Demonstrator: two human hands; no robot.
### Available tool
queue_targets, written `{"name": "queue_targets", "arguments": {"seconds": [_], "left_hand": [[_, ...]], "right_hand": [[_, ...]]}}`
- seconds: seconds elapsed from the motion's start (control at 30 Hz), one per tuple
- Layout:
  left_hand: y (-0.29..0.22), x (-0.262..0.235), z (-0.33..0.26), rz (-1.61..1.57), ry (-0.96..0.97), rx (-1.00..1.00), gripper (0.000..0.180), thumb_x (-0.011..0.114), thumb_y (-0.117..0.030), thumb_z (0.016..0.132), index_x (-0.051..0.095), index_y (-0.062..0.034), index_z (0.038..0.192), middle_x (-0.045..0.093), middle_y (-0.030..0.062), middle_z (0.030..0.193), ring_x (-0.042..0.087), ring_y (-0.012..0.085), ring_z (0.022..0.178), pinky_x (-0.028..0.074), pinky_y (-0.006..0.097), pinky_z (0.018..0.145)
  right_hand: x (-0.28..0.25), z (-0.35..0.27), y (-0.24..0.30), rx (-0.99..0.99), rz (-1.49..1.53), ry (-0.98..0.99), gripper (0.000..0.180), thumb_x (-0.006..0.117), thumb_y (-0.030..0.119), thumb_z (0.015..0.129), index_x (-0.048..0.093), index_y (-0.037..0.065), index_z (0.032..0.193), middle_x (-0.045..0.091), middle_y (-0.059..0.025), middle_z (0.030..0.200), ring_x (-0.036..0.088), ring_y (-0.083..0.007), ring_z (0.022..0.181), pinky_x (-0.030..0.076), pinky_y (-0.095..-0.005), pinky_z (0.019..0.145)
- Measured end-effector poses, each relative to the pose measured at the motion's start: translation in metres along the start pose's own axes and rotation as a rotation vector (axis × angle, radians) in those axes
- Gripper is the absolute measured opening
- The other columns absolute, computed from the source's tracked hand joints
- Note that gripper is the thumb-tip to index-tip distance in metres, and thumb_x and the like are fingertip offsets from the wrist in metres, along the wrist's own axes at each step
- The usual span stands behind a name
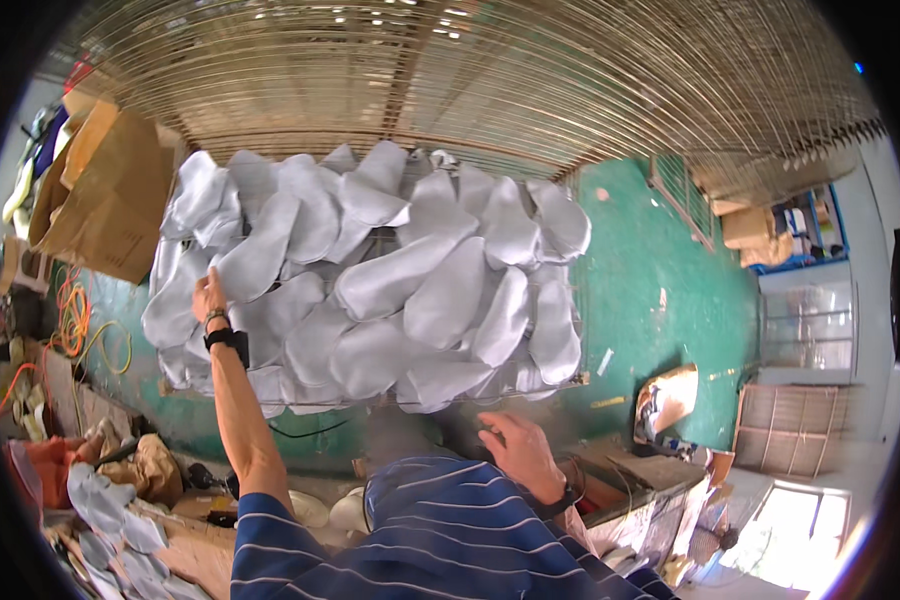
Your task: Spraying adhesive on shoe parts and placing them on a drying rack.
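Several grey, foot-shaped insoles [445,295] lie loosely overlapping across a wide wire rack [570,378] in front of me. My left hand [208,300] reaches over the rack's left part, a dark band at the wrist. Its fingers are closed at the lower end of one long insole [260,250], which slants up to the right over its neighbours. The thumb and fingertips are small here, but they appear to pinch that edge. Close to my body, beyond the rack's near edge, my right hand [525,450] hangs with its fingers apart, holding nothing.
Tall wire shelving [390,80] rises behind the rack. A large cardboard box [110,190] stands at the left, with orange cables [70,310] below it. Behind me on the left is another heap of grey pieces [115,505]. Green floor [660,300] stretches to the right.
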State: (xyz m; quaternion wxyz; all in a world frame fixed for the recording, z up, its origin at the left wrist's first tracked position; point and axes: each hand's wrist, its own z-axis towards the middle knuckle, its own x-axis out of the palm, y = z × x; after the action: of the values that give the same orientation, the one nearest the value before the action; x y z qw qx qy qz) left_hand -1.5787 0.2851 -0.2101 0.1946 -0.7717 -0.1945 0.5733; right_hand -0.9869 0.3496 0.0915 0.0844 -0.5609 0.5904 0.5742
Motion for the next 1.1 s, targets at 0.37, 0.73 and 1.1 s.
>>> {"name": "queue_targets", "arguments": {"seconds": [0.37,0.73,1.1], "left_hand": [[-0.004,-0.001,-0.010,0.606,-0.014,0.172,0.049,0.032,-0.041,0.104,0.067,-0.0103,0.119,0.072,0.0163,0.103,0.069,0.0304,0.100,0.051,0.048,0.086],[0.027,-0.005,-0.034,-0.559,-0.318,-0.295,0.069,0.060,-0.050,0.089,0.057,0.0096,0.125,0.064,0.0302,0.116,0.064,0.0395,0.104,0.052,0.044,0.086],[-0.085,-0.062,-0.232,-0.905,0.160,0.498,0.032,0.069,-0.018,0.093,0.064,0.0002,0.119,0.067,0.0013,0.102,0.061,0.0090,0.093,0.049,0.025,0.082]], "right_hand": [[0.007,-0.005,-0.008,0.064,0.029,0.027,0.028,0.068,0.014,0.086,0.066,0.004,0.112,0.068,-0.0159,0.102,0.067,-0.0334,0.087,0.053,-0.0417,0.077],[0.014,-0.003,-0.013,0.061,0.034,0.056,0.029,0.069,0.013,0.085,0.066,0.003,0.112,0.069,-0.0155,0.099,0.067,-0.0321,0.083,0.052,-0.0408,0.074],[0.029,-0.010,-0.022,0.028,0.041,0.049,0.028,0.069,0.019,0.083,0.067,0.004,0.106,0.068,-0.0161,0.090,0.066,-0.0351,0.081,0.051,-0.0447,0.073]]}}
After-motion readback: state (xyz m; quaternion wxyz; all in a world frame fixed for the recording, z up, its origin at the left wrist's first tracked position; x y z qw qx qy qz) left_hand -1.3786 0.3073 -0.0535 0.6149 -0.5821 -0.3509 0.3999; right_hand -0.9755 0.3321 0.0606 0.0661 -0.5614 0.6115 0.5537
